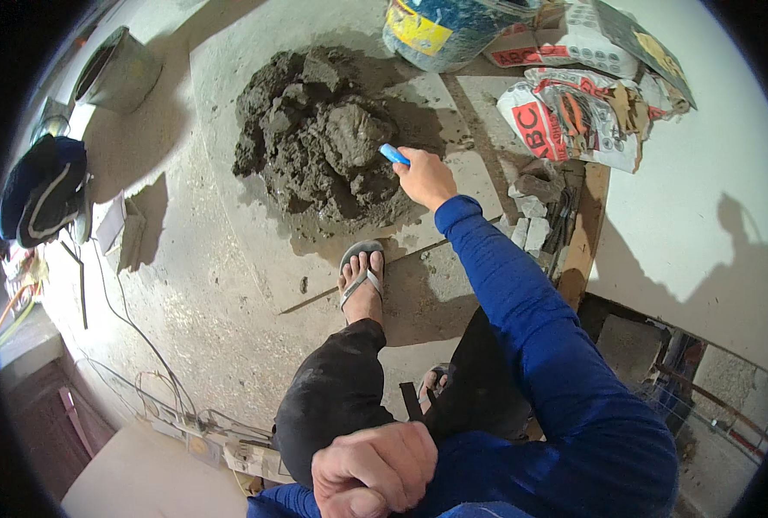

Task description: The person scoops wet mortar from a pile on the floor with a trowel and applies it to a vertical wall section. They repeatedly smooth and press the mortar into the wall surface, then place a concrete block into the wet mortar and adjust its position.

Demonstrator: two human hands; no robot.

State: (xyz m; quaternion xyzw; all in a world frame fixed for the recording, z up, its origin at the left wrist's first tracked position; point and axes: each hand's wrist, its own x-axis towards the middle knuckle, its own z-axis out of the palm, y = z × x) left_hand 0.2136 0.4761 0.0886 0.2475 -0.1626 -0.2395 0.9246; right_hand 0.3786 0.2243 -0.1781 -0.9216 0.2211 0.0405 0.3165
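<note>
My right hand [428, 180] grips the blue handle of a trowel [393, 154] at the right side of a heap of wet grey mortar [315, 164]. The trowel's blade is caked or buried in the mortar and hard to make out. The lumpy heap sits on a pale board [254, 250] on the floor, with wet stain around it. Close to my body at the bottom, my left hand [375, 470] is curled into a loose fist, with nothing visible in it. My sandalled foot [363, 278] stands at the board's near edge.
A blue bucket with a yellow label [427, 34] stands behind the heap. Torn bags [565, 121] and broken rubble pieces [533, 194] lie at right. At left are another bucket [120, 71], a dark blue bag [45, 190] and cables [146, 345] along the floor.
</note>
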